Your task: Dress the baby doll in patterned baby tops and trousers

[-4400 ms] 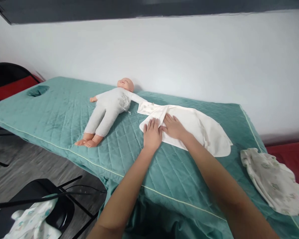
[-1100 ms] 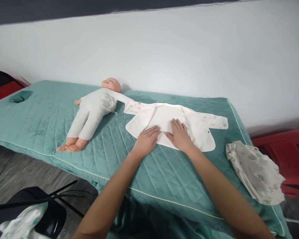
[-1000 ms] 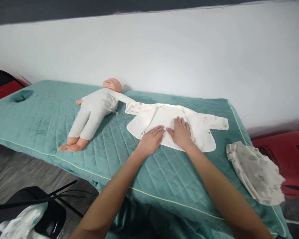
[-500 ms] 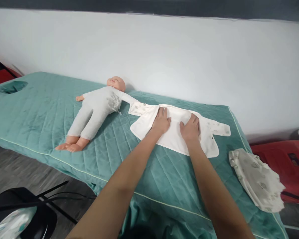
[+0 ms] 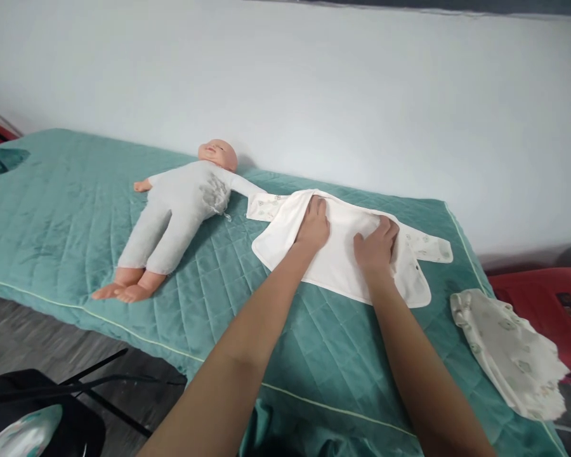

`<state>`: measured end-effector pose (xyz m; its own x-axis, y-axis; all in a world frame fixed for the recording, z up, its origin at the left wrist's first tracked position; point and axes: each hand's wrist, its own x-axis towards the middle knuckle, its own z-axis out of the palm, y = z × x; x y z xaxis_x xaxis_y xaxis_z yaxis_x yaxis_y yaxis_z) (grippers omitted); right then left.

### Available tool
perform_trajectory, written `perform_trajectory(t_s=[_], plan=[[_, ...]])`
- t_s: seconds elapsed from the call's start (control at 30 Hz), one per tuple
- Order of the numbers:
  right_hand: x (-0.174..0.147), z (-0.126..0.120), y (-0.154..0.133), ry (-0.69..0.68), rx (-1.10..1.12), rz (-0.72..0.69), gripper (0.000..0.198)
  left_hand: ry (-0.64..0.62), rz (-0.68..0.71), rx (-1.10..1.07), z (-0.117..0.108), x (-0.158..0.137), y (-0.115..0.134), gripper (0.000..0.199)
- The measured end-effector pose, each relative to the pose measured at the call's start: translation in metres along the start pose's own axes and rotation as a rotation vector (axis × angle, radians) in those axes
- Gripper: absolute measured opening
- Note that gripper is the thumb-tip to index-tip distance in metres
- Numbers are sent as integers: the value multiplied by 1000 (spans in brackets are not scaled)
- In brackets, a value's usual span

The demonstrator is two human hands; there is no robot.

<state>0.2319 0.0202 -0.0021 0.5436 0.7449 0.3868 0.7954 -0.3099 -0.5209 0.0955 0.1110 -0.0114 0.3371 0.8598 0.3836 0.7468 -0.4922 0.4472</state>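
Observation:
A white baby shirt [image 5: 340,257] with small prints on its sleeves lies spread out on the green quilted cover, its front flaps folded apart. My left hand [image 5: 315,225] rests inside it, fingers extended up to the raised neck edge and partly covered by the left flap. On the inner right side is my right hand [image 5: 378,244], its thumb apart and its slightly bent fingers reaching beneath the right shoulder fold. A baby doll [image 5: 183,200] in a pale grey cloth body lies face up to the left, one arm stretched toward the shirt's left sleeve.
The green quilted cover [image 5: 228,273] drapes over a bed against a white wall [image 5: 285,95]. A crumpled printed white garment [image 5: 509,355] lies at the right edge, by a red chair [image 5: 547,298]. A black chair [image 5: 42,393] stands at lower left with a printed cloth [image 5: 26,431] on it.
My fingers have pushed farther under the shirt's neck and shoulder folds, and the upper edge has lifted a little. The view has tilted down slightly. The doll stays in place.

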Motion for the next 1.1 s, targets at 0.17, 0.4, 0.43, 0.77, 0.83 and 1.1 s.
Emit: perform_trajectory(t_s=[0.17,0.4,0.43,0.77,0.83,1.1], plan=[[2,5,4,-37,-12,-25,68,-55,-24,46,-3,3,1,52],[-18,3,6,-159,-103,-240,62,-158,-47,179,-16,-52,23,54],[-25,2,3,-173,-102,-319,60,-160,13,167,-25,-66,25,52],[-33,48,-172,-447,277,-542,56,230,-114,-36,-229,-113,-137,37],[-10,79,-222,-480,313,-530,63,266,-278,4,-257,-105,-198,43],[66,192,-347,-715,308,-254,97,-84,-732,-631,-275,-91,-300,59]])
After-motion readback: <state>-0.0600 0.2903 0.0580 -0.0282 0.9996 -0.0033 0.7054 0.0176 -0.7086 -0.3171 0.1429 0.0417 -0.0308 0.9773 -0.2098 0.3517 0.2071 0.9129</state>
